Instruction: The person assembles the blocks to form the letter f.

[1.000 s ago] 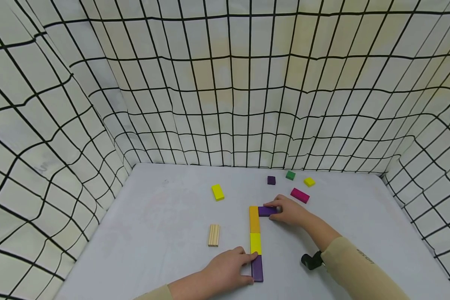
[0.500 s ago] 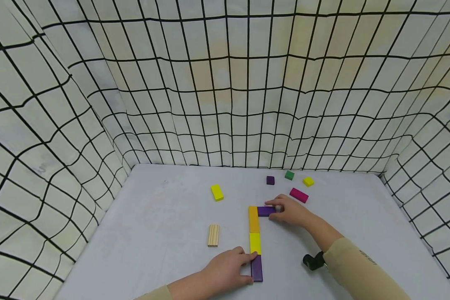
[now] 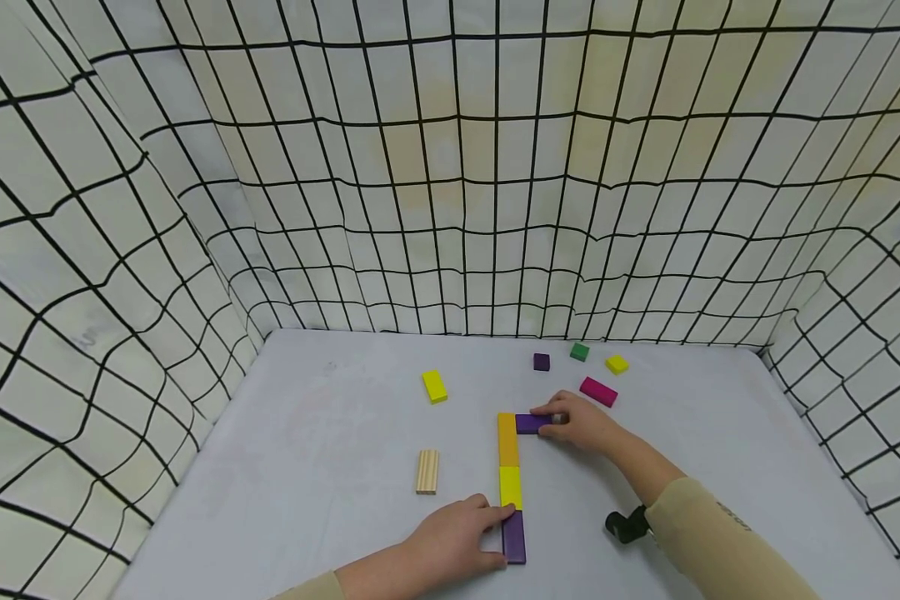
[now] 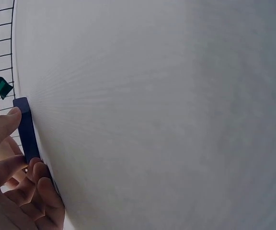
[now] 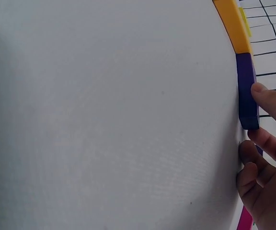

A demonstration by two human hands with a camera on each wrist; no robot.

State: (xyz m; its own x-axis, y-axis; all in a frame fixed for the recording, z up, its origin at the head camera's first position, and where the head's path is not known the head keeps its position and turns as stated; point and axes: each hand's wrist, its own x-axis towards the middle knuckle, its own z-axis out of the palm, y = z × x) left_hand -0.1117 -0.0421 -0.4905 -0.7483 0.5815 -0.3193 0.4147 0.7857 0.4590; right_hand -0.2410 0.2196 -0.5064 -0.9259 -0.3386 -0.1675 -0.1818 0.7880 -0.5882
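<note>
Nothing visibly moved since: right hand (image 3: 576,422) pinches far purple block (image 3: 528,424) abutting orange block (image 3: 507,440), left hand (image 3: 447,542) grips near purple block (image 3: 514,542) this side of it, likely steadying alignment.

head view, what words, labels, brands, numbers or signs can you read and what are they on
Nothing can be read for certain.
Right sleeve: small dark lettering, too small to read.
Left wall: faint grey mark, too faint to tell whether it is writing.
Blocks: no text shows on them.
</note>
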